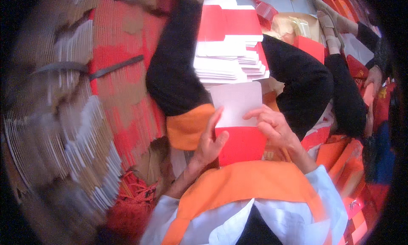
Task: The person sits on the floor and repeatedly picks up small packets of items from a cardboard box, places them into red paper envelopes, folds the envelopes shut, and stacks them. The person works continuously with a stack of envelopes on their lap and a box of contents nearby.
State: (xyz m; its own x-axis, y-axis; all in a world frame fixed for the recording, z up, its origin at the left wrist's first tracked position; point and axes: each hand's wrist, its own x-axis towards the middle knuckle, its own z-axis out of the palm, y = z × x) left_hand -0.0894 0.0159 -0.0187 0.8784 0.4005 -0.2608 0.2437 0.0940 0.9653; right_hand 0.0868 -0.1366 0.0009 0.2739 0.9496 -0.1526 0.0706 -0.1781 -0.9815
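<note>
Above my lap I hold a red envelope (241, 144) with its white flap (238, 101) raised and pointing away from me. My left hand (209, 139) grips its left edge, thumb over the red front and fingers along the side. At the right edge, my right hand (274, 128) has its fingers bent, with the index finger lying across the lower part of the flap. Just beyond, between my legs, rises a stack of red and white envelopes (221, 71), with some red faces (242, 24) on top and white edges toward me.
To my left stand bundles of corrugated cardboard (123, 83), red and brown, bound by a dark strap (117, 66). Red cords (136, 190) lie near my left elbow. At the right, another person's hand (374, 80) and legs show beside red and orange pieces (344, 156).
</note>
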